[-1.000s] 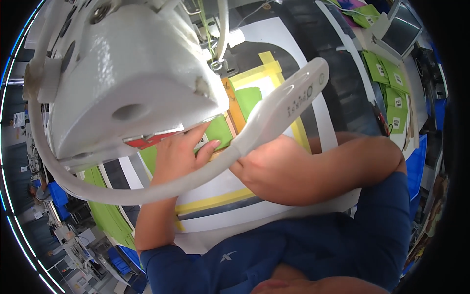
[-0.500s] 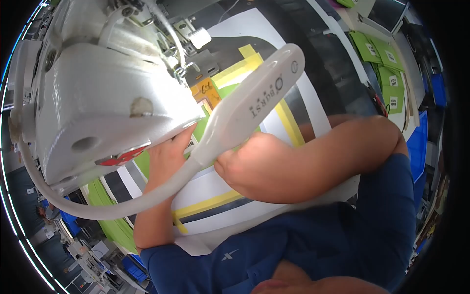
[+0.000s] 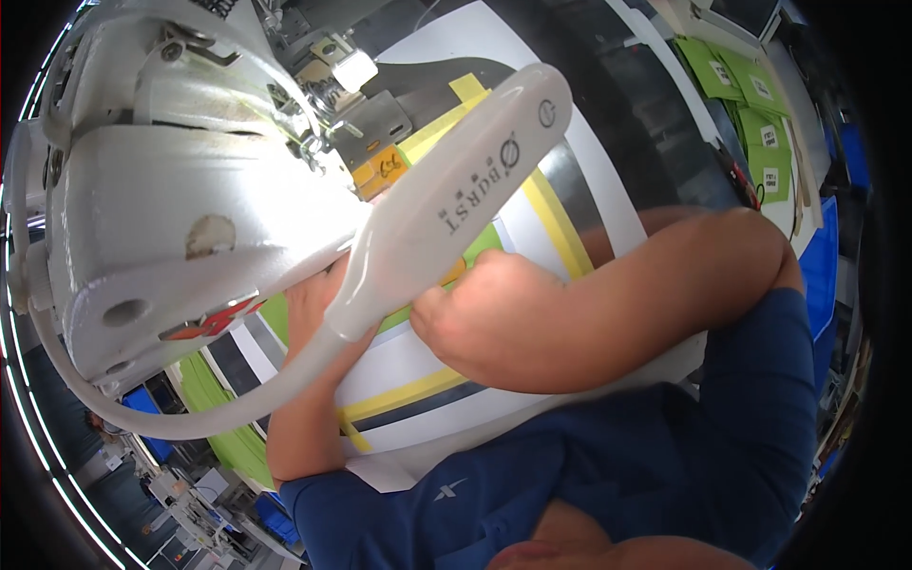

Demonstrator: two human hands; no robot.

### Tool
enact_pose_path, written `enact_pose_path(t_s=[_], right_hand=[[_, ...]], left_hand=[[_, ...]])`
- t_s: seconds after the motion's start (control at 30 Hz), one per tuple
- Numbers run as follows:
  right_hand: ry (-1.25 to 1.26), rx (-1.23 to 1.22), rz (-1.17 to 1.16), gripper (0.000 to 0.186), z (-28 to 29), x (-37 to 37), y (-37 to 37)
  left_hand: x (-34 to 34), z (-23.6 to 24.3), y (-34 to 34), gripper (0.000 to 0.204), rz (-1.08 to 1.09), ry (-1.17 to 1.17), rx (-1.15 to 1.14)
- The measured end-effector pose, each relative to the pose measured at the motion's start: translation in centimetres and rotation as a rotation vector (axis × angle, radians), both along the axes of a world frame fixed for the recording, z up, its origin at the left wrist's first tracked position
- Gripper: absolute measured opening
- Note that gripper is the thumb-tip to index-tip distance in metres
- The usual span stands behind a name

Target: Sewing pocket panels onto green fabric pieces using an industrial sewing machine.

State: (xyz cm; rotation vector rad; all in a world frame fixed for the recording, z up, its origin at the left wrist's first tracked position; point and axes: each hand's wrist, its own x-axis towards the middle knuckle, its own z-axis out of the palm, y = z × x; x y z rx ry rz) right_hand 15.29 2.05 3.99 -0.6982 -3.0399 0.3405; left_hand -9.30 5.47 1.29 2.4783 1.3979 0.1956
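Note:
A white sewing machine head [image 3: 218, 190] fills the upper left, its lit needle area [image 3: 318, 152] facing the cloth. Green fabric [image 3: 483, 242] lies on the work surface, mostly covered by my hands and a white gooseneck lamp [image 3: 456, 180]. My left hand [image 3: 315, 296] reaches under the machine head beside the fabric; its fingers are hidden. Curled over the fabric's near right side is my right hand [image 3: 489, 318], its fingertips out of sight and its grip unclear. A small orange piece [image 3: 456, 272] shows beside its knuckles. Near the needle sits an orange marked plate [image 3: 382, 169].
Yellow tape strips [image 3: 556, 223] and white sheets [image 3: 608, 190] cover the dark table. Labelled green pieces [image 3: 769, 142] are stacked at the far right, near a blue bin [image 3: 825, 275]. More green fabric [image 3: 223, 418] hangs at the left. The lamp's flexible neck [image 3: 190, 425] arches across my left forearm.
The view has shifted, so the machine and lamp appear farther left. More of my left hand is covered by the lamp, and an orange piece now shows beside my right hand.

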Motion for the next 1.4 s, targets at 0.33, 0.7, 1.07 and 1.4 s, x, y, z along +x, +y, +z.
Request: enact_pose_path(t_s=[0.33, 0.7, 1.07, 1.4], right_hand=[[-0.003, -0.029, 0.012, 0.045, -1.0, -1.6, 0.0], [0.075, -0.165, -0.149, 0.038, -0.4, -1.0, 1.2], [-0.166, -0.204, -0.085, 0.058, 1.5, -1.0, 3.3], [-0.158, -0.25, -0.081, 0.047, 2.1, -0.1, 3.8]], left_hand=[[-2.2, -0.3, -0.6, 0.063, 0.099, 0.027, -0.082], [-3.6, -2.2, 1.6, 0.061, 0.093, 0.058, 0.043], [-2.4, -2.9, 4.6, 0.068, 0.229, -0.332, -0.144], [-1.1, -2.0, 6.0, 0.067, 0.061, -0.105, 0.084]])
